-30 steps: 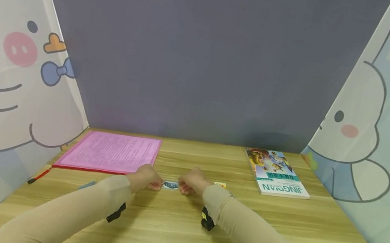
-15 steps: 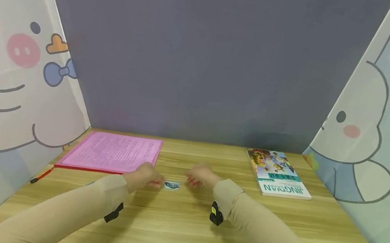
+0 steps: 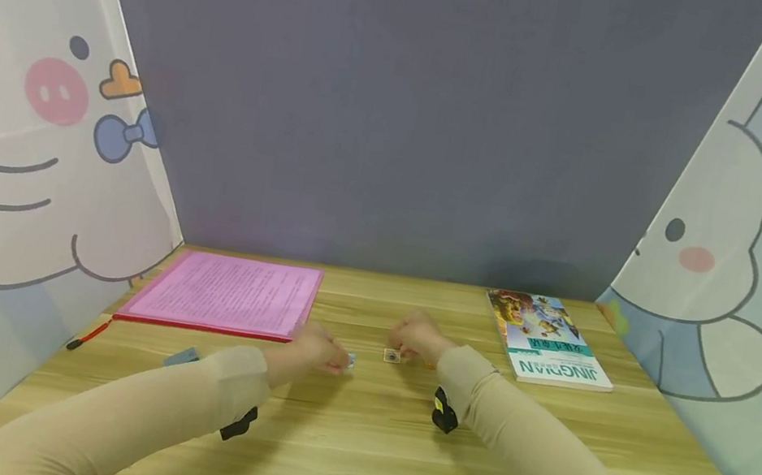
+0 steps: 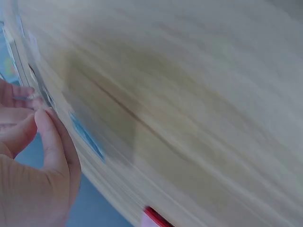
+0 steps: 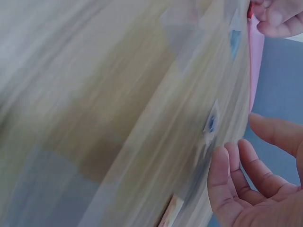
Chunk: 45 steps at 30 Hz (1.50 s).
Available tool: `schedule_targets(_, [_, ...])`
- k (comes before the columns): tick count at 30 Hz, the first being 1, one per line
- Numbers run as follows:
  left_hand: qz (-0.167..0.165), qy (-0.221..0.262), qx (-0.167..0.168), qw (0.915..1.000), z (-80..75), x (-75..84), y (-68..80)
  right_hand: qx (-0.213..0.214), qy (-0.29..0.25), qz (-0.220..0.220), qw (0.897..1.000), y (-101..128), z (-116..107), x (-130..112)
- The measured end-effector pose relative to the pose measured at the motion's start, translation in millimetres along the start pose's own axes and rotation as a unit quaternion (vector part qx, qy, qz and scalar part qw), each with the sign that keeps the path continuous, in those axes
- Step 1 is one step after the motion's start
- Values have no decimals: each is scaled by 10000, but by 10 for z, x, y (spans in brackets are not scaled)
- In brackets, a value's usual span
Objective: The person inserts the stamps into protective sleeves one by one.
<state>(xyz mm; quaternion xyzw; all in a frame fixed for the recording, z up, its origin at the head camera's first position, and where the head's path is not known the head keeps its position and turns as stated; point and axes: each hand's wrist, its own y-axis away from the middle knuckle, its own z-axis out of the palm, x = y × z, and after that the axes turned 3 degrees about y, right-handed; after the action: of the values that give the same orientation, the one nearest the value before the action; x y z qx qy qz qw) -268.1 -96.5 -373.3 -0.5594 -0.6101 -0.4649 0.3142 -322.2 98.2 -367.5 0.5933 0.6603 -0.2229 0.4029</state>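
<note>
Two hands in beige sleeves reach across a pale wooden surface [image 3: 350,446] in the head view. The left hand [image 3: 314,349] rests near the middle, fingers curled over a small blue card [image 3: 350,359] that peeks out at its fingertips; whether it pinches the card cannot be told from here. The right hand [image 3: 414,338] sits a little farther back and to the right, and a small square tile [image 3: 392,356] lies just beside its fingertips. A pink sheet of paper [image 3: 227,302] with a red edge lies at the far left, a red pen [image 3: 89,333] near its corner, and a blue-grey slip [image 3: 181,358] in front of it. A picture book [image 3: 545,349] lies at the far right. Cartoon-printed panels stand on both sides and a grey wall at the back.

The left wrist view is heavily blurred. The left hand [image 4: 33,161] shows at the lower left, thumb and fingers drawn together at the surface edge beside a blue smear, probably the card.

The right wrist view is also blurred. The right hand [image 5: 255,182] shows at the lower right with fingers straight and loosely spread, holding nothing. The small tile [image 5: 210,124] lies on the surface just beyond the fingertips, and the pink paper shows at the top right.
</note>
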Motion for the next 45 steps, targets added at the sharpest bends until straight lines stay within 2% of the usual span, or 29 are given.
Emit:
schedule_targets(11, [273,135,-387,9988,318,28,74,53,680,343,9971,-4,-4,83])
schedule_targets(18, [204,-43,-449,9988,412,1,100,-65,1003,164,9948,-24,22,117])
schedule_targets(24, [292,-187,-605,9976,457,-6,80,-29,1248,234,9919,-32,28,101])
schedule_targets(30, [325,-669,-498,9960,499,23,79,37,1253,323,9916,-39,41,100])
schedule_targets(36, [373,-1312,-296,9902,538,23,52,66,1210,171,9925,-36,72,110])
schedule_targets(45, [451,-1593,-280,9858,573,58,89,64,878,114,9961,2,86,88])
